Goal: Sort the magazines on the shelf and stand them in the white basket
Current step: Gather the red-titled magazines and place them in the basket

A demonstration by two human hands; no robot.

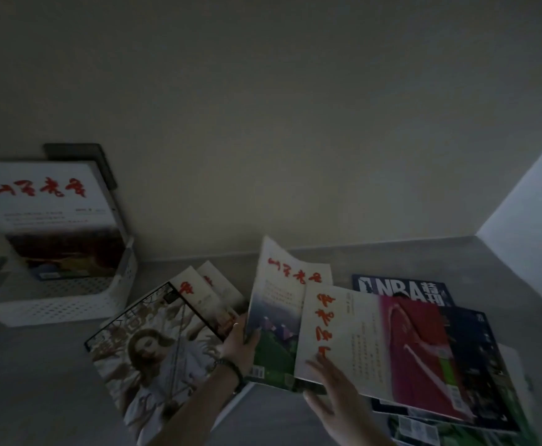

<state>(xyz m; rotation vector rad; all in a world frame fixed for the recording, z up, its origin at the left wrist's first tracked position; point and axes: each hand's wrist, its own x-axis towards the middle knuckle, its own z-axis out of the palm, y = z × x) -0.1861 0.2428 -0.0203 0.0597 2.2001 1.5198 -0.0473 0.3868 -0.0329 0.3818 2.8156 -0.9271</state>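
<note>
A white perforated basket stands at the left with a white magazine with red calligraphy upright in it. My left hand grips the lower left edge of a green-and-white magazine, lifting it off the shelf. My right hand lies flat, fingers spread, on the lower corner of a white-and-red magazine that overlaps it. A magazine with a woman on the cover lies at the left over two white ones. An NBA magazine lies behind.
The grey shelf surface meets a pale wall behind and a side panel at the right. A dark flat object stands behind the basket. More magazines are stacked at the lower right.
</note>
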